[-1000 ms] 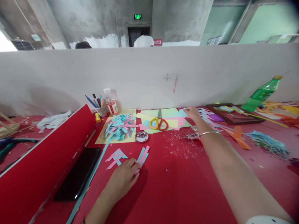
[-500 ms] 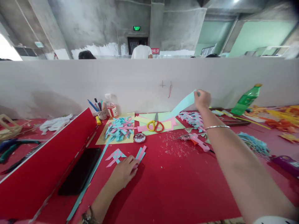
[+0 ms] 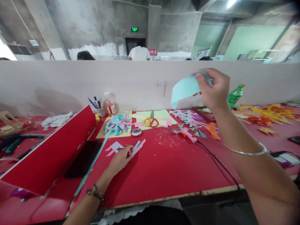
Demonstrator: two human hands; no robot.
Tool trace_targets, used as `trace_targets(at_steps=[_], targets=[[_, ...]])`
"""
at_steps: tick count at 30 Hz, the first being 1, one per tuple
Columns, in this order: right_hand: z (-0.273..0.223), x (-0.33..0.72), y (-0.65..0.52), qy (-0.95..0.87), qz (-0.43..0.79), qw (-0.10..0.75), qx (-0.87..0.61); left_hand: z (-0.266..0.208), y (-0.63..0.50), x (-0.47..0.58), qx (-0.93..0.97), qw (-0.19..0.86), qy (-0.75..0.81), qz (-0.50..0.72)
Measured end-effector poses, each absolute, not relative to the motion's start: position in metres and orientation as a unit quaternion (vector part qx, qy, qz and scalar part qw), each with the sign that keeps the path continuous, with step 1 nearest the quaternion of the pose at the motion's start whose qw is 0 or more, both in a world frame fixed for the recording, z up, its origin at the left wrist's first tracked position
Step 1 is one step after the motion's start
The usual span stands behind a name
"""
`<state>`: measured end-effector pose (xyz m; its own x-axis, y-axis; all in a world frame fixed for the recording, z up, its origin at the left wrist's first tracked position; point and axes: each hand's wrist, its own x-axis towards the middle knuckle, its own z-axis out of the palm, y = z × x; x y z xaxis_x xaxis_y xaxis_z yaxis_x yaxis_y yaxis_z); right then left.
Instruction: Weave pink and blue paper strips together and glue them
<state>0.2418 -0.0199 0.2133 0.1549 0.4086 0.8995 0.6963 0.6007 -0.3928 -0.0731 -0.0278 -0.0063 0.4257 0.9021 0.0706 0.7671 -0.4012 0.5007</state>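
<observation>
Raised in front of the white partition, my right hand (image 3: 215, 87) pinches a light blue sheet of paper (image 3: 185, 90), which curls down to the left. Low over the red tabletop, my left hand (image 3: 122, 157) has its fingers closed around the near ends of pink and blue paper strips (image 3: 138, 147). Just left of those fingers lies a woven pink and blue paper piece (image 3: 114, 147). Scissors with yellow and red handles (image 3: 150, 122) rest on flat coloured paper sheets (image 3: 172, 117). Behind my left hand is a heap of short blue and pink strips (image 3: 118, 124).
A pink glue gun (image 3: 188, 134) trails a black cord over the table edge. A phone (image 3: 83, 159) lies beside a slanted red board (image 3: 53, 150). Pens in a cup (image 3: 100, 111), a clear bottle (image 3: 110, 104) and a green bottle (image 3: 235, 96) stand along the partition (image 3: 131, 78).
My right hand has lifted the blue paper up off the sheets and closer to me. My left hand stays low with the strips, its grip slightly shifted. The view has moved back a little.
</observation>
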Motion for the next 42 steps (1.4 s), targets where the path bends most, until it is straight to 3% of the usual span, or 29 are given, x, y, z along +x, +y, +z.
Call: trace_targets(at_steps=[5, 9, 13, 18, 22, 28, 34, 42], targets=[[0.206, 0.226, -0.088, -0.602, -0.018, 0.714, -0.356, -0.007, -0.027, -0.073, 0.812, 0.182, 0.533, 0.151], [0.189, 0.237, -0.104, -0.523, 0.131, 0.742, -0.398, 0.001, -0.030, -0.073, 0.814, 0.151, 0.544, 0.137], [0.141, 0.254, -0.095, -0.411, 0.270, 0.739, -0.460, 0.010, -0.030, -0.070, 0.827, 0.134, 0.530, 0.133], [0.040, 0.266, -0.099, -0.407, 0.324, 0.563, -0.642, 0.019, -0.027, -0.076, 0.837, 0.128, 0.507, 0.164], [-0.013, 0.269, -0.119, -0.446, 0.290, 0.464, -0.709, 0.027, -0.027, -0.090, 0.827, 0.170, 0.506, 0.178], [-0.020, 0.262, -0.121, -0.575, 0.104, 0.307, -0.751, 0.038, -0.038, -0.105, 0.762, 0.276, 0.528, 0.255], [-0.016, 0.238, -0.120, -0.586, 0.013, 0.103, -0.804, 0.042, -0.049, -0.134, 0.706, 0.222, 0.607, 0.288], [-0.014, 0.229, -0.123, -0.579, -0.004, 0.083, -0.811, 0.035, -0.064, -0.119, 0.737, 0.147, 0.632, 0.191]])
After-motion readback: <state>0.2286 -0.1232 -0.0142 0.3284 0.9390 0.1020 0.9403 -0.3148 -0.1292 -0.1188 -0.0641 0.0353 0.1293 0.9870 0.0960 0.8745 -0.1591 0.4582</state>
